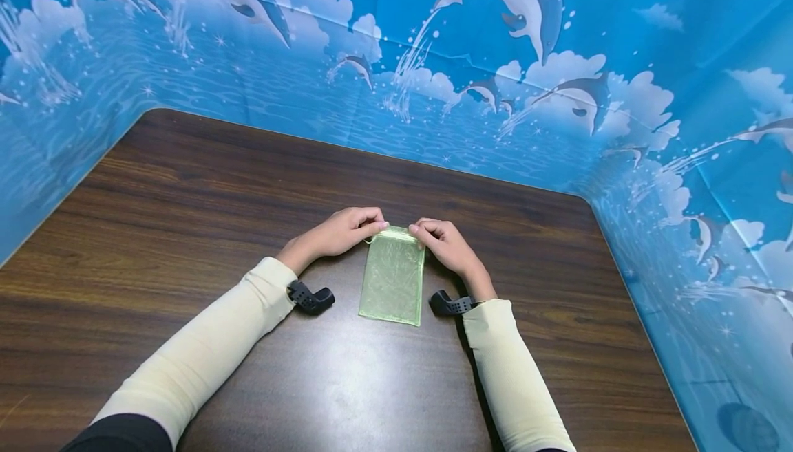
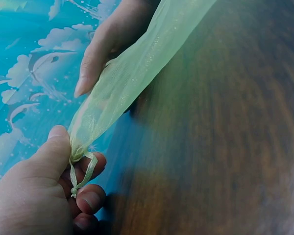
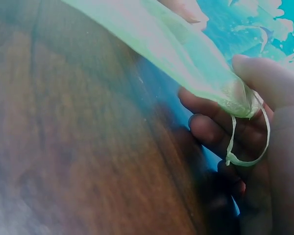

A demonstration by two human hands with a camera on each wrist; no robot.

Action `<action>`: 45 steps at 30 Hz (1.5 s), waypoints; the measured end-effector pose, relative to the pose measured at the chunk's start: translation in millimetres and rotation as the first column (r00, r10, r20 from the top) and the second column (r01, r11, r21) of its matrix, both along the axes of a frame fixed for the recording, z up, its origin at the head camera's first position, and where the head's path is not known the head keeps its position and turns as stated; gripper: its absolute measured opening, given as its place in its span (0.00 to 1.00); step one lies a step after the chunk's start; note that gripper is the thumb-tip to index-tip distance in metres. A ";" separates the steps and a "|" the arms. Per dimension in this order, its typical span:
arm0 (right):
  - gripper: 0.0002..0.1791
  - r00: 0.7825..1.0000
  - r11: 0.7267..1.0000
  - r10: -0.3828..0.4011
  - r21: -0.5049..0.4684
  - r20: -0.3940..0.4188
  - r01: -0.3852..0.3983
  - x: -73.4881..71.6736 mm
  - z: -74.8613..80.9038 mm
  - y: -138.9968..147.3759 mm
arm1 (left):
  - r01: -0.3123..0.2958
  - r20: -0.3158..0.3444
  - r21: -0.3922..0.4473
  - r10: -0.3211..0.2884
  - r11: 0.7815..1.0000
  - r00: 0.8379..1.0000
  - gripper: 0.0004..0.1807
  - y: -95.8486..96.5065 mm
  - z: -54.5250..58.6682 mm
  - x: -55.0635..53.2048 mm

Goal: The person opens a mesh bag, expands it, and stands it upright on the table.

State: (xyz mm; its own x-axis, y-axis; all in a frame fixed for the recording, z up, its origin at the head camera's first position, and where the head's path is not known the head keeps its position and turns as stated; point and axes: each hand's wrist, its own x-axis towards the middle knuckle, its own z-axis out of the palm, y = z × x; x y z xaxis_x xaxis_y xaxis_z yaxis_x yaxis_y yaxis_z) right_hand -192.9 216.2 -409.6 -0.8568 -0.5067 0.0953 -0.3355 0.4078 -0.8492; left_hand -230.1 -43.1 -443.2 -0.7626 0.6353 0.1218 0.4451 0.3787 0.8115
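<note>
A sheer light-green drawstring pouch [image 1: 392,280] hangs flat between both hands, its top edge toward the far side of the table. My left hand [image 1: 343,230] pinches the pouch's top left corner between thumb and fingers. At the top right corner my right hand [image 1: 447,245] pinches it in the same way. In the left wrist view a knotted ribbon loop [image 2: 88,169] dangles over the left fingers. Another ribbon loop [image 3: 264,142] shows in the right wrist view, hanging by the right fingers. The see-through cloth shows no contents.
The dark wood-grain table [image 1: 248,184] has rounded far corners. Blue dolphin-print sheeting [image 1: 396,80] rises along its back and sides. Black wrist cameras [image 1: 312,299] sit on the inner side of both wrists, near the pouch. Cream sleeves [image 1: 204,349] cover the forearms.
</note>
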 end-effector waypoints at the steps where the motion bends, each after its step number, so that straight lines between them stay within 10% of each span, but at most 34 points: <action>1: 0.23 1.000 1.000 0.000 0.001 0.000 0.000 0.0 0.2 0.0 | -0.001 0.000 0.001 0.001 1.000 1.000 0.12 0.0 0.4 0.1; 39: 0.22 1.000 1.000 -0.023 0.008 0.014 0.023 0.1 -2.4 0.2 | 0.002 0.007 0.000 -0.002 1.000 1.000 0.13 0.2 -0.4 0.4; 45: 0.23 0.999 0.999 -0.040 0.032 0.005 0.040 -10.9 -23.5 6.1 | 0.004 0.008 -0.005 -0.004 1.000 1.000 0.13 -0.1 0.8 1.3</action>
State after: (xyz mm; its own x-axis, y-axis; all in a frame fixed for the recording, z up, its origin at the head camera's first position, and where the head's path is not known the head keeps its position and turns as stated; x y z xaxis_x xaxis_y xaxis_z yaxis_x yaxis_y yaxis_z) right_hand -203.8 222.3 -433.2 -0.8770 -0.4746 0.0752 -0.3140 0.4474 -0.8374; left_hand -228.8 -43.1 -442.4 -0.7610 0.6390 0.1121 0.4397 0.3810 0.8133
